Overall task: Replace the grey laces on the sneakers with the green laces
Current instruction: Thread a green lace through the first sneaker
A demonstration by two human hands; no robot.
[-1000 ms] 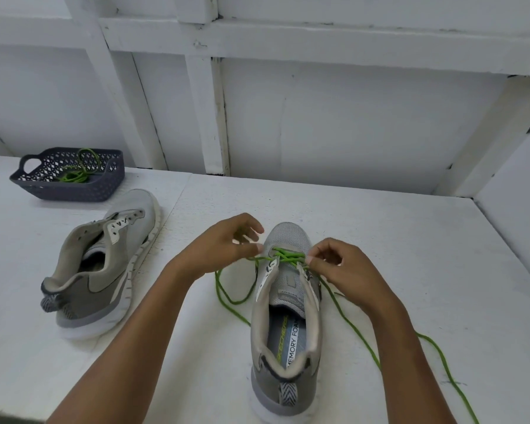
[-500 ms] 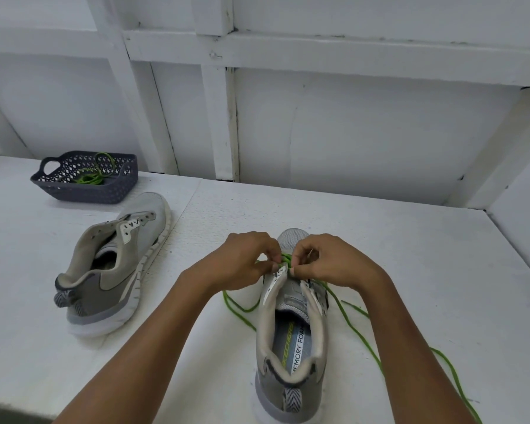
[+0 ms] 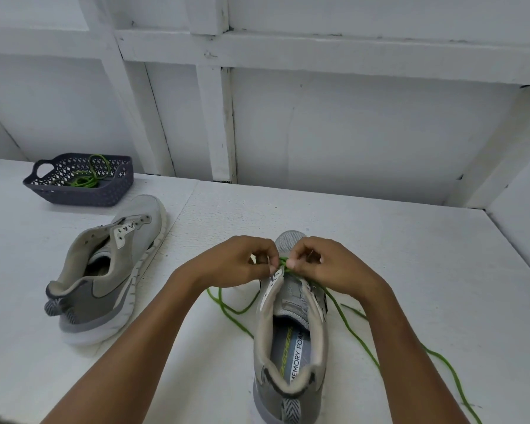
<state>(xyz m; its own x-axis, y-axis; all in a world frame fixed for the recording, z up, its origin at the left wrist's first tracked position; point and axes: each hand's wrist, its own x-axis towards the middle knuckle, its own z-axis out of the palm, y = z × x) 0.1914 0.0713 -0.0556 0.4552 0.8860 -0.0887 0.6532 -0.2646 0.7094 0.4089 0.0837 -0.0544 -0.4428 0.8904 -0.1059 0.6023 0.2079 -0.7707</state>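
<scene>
Two hands meet over the toe end of the near sneaker (image 3: pixel 289 356) (head view, the only view). L hand (image 3: pixel 239 264) & R hand (image 3: pixel 331 267) both have their fingers curled, w/ thumb and forefinger tips pinching the green lace (image 3: pixel 283 262) at the front eyelets. Whether the L hand also nips the eyelet strip cannot be told.

The sneaker stands upright on the counter (image 3: pixel 410 255), heel toward the wearer and toe away. This prob. keeps the eyelet rows in line w/ the view and gives both hands equal reach. The lace appears threaded at the front rows only, as the eyelets nearer the tongue look bare. Its two long tails lie slack on the counter, one looped L of the sneaker, one trailing R. The slack is likely there to feed the next crossing. Task est. early; no grey laces seen.

Surroundings: second sneaker (image 3: pixel 110 270), well to the L, leans onto its side w/ eyelets bare. Beyond it is a dark basket (image 3: pixel 83 194) holding a spare green lace (image 3: pixel 89 179).

Obstruction: the R tail passes close by the R forearm and may snag when pulled.
</scene>
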